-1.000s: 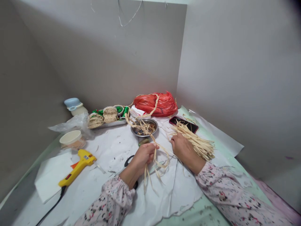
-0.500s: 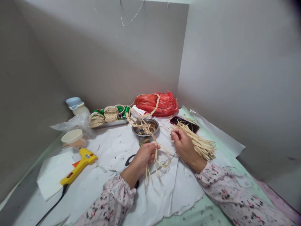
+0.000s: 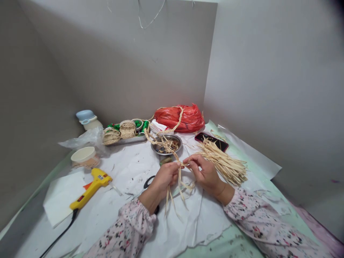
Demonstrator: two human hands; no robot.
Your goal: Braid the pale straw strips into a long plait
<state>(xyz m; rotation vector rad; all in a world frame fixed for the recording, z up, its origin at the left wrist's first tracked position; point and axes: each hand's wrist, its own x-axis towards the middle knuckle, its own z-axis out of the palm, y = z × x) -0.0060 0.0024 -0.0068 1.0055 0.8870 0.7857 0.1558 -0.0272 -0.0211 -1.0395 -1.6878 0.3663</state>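
My left hand [image 3: 167,176] pinches the working end of a pale straw braid [image 3: 177,126], with loose strands [image 3: 182,195] hanging below the fingers. Close beside it, my right hand [image 3: 203,171] is closed, thumb and fingertips pinching a strand next to the braid's end. From my left hand the braid runs back over a metal bowl [image 3: 152,148] of scraps and up across a red plastic bag [image 3: 192,118]. To the right of my right hand lies a bundle of dry straw strips [image 3: 225,163]. Black-handled scissors [image 3: 147,182] are partly hidden under my left wrist.
A yellow glue gun [image 3: 90,190] with a black cord lies at left, near a paper cup [image 3: 85,157]. Further back are a tray [image 3: 129,140] with braid coils and green thread, and a blue-capped bottle [image 3: 88,120]. A phone [image 3: 220,144] lies behind the straw bundle.
My right hand has moved left from beside the straw bundle to my left hand and now pinches a strand there. My left hand has kept its hold on the braid.
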